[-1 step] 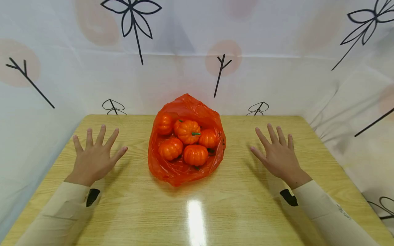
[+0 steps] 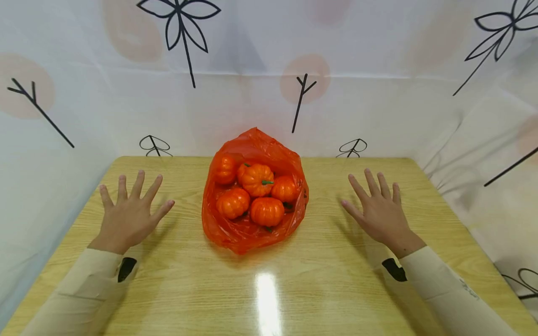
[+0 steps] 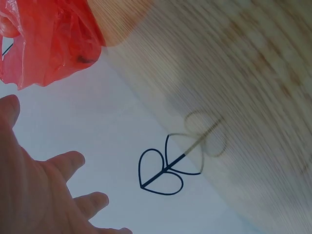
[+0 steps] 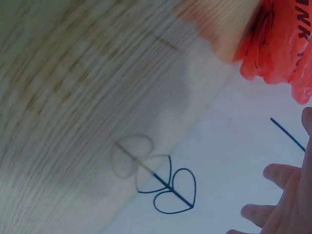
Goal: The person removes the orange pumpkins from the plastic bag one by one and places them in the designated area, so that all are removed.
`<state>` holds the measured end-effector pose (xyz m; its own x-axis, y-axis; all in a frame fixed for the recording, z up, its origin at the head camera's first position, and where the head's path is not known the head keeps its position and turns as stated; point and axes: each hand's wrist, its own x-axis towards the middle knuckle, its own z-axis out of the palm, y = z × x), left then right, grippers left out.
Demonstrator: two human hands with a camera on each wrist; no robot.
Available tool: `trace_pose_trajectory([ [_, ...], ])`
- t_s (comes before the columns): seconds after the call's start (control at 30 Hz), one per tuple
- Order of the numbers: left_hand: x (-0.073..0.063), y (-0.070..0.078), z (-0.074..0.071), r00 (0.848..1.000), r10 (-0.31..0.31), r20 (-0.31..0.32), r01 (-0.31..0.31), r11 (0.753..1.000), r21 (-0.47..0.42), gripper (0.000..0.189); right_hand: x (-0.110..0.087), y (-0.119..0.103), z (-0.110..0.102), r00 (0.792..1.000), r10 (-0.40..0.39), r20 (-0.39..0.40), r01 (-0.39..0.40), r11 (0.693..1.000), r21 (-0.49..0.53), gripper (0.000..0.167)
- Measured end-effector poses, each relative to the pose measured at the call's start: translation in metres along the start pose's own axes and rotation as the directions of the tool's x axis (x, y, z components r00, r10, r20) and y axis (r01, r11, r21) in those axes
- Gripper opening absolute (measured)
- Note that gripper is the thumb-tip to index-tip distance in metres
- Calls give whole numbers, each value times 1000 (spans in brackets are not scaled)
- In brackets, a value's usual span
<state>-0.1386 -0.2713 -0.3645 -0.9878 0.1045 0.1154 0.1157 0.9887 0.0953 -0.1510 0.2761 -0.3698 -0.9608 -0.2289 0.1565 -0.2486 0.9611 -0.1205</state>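
A red plastic bag [image 2: 239, 239] stands with its mouth spread wide at the middle of the table. Inside it lie several small orange pumpkins [image 2: 267, 212], some with green stems. To the bag's left, my left hand [image 2: 128, 217] is held palm down with fingers straight and spread, touching nothing I can make out. On the other side, my right hand [image 2: 382, 214] is held the same way, apart from the bag. Both wrist views catch part of the bag, and dark printed letters show on it in the right wrist view.
The light wooden table [image 2: 201, 298] has a bright glare streak near its front. A white cloth [image 2: 235, 102] with black plant drawings and pale pink spots hangs behind it and along the sides.
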Motion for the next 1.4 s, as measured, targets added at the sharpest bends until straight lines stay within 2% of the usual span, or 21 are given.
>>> trace_pose_trajectory([
  [0.23, 0, 3, -2, 1000, 2, 0, -2, 1000, 3, 78, -2, -2, -3, 1000, 5, 10, -5, 1000, -4, 72],
  [0.63, 1, 6, 0, 1000, 12, 8, -12, 1000, -1, 78, -3, -9, -3, 999, -32, 16, 31, 999, 22, 71],
  [0.7, 0, 8, 1, 1000, 16, 0, -16, 1000, -9, 76, -4, -12, -2, 999, -44, -20, 45, 998, 47, 68],
  [0.77, 0, 11, 1, 1000, 26, -3, -26, 999, -23, 71, -5, -17, 0, 994, -61, -91, 69, 993, 90, 62],
  [0.83, -1, 17, 1, 999, 46, -14, -47, 998, -41, 63, -5, -22, 4, 980, -87, -176, 111, 985, 132, 52],
  [0.97, -2, 32, 2, 995, 83, -48, -88, 991, -102, 45, -8, -37, 13, 938, -128, -324, 197, 961, 192, 34],
  [1.07, -1, 46, 4, 994, 84, -71, -95, 979, -180, 36, -10, -51, 16, 917, -134, -375, 234, 944, 234, 28],
  [1.2, 4, 61, 7, 994, 66, -87, -88, 957, -276, 29, -7, -73, 12, 923, -123, -365, 257, 902, 348, 22],
  [1.3, 9, 67, 10, 995, 46, -84, -71, 945, -319, 26, 1, -91, 6, 926, -134, -352, 292, 845, 447, 19],
  [1.4, 12, 69, 15, 998, 15, -54, -33, 940, -340, 25, 9, -109, 4, 918, -173, -358, 348, 784, 515, 18],
])
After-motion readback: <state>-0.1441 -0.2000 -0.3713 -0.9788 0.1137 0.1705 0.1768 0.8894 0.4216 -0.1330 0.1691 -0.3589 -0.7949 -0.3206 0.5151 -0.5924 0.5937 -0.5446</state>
